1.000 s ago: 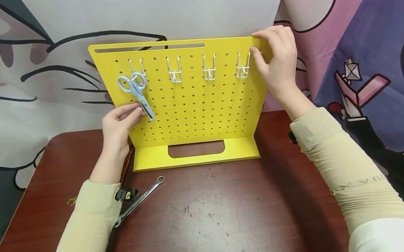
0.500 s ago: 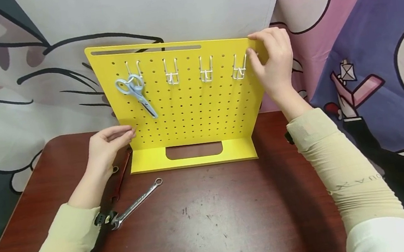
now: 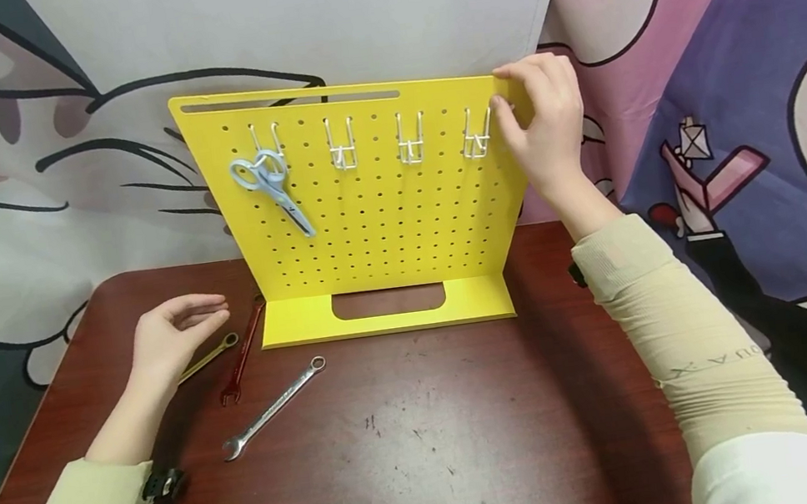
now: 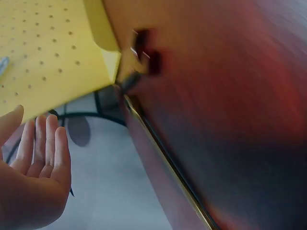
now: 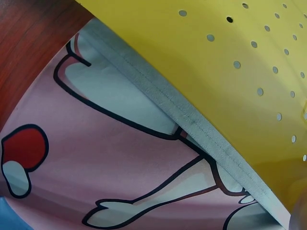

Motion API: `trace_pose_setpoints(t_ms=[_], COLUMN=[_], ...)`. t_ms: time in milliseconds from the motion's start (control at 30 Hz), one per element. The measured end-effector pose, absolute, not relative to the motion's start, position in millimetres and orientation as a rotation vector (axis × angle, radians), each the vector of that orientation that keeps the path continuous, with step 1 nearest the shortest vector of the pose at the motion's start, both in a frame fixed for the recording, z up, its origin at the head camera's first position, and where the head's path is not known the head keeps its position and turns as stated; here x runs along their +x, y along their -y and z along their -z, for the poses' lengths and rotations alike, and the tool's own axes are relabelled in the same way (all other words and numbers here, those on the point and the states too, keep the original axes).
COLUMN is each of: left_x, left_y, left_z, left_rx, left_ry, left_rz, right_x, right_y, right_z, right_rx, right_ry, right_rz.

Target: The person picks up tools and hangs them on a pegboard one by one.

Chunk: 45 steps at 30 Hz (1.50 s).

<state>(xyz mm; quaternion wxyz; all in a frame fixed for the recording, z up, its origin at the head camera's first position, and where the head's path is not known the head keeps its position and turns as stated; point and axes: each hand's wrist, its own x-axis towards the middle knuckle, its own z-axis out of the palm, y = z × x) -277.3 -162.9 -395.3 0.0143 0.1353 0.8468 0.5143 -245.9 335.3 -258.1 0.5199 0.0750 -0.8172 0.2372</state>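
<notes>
Table: room before pegboard; right grip holds top edge.

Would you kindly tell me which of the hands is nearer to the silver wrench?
Left. The left hand is beyond the silver wrench and to its left, not touching it; the right hand is farther off, gripping the yellow pegboard at its upper right corner.

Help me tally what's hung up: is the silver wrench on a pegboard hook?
No, the silver wrench lies on the table, in front of the yellow pegboard.
</notes>
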Motion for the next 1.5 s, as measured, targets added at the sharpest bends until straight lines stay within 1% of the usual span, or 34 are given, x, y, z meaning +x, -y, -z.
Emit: trace_pose_setpoints(t_ms=[167, 300, 467, 600, 867, 1167, 1500], left_x=[-273, -270, -273, -275, -284, -291, -297], left_y=[181, 194, 209, 217, 223, 224, 221], left_z=[401, 406, 415, 421, 429, 432, 438], left_rx=[0.431, 0.493, 0.609, 0.634, 0.697, 0.668, 0.725], left_ry=[-2.839, -2.939, -2.974, -2.936, -2.889, -2.847, -2.826], left_rz=[-1.341, -1.157, -1.024, -0.945, -0.869, -0.822, -0.783], right_x=[-246, -245, -247, -247, -247, -247, -245], right_y=[-335, -335, -335, -334, -333, -334, -335], right_z=[258, 258, 257, 257, 257, 257, 259], right_rx=[0.169, 0.167, 0.175, 0.176, 0.177, 0.175, 0.168], right_ry=[1.965, 1.965, 1.965, 1.967, 1.967, 1.960, 1.970], right_rz=[-0.569, -0.582, -0.577, -0.574, -0.567, -0.570, -0.567])
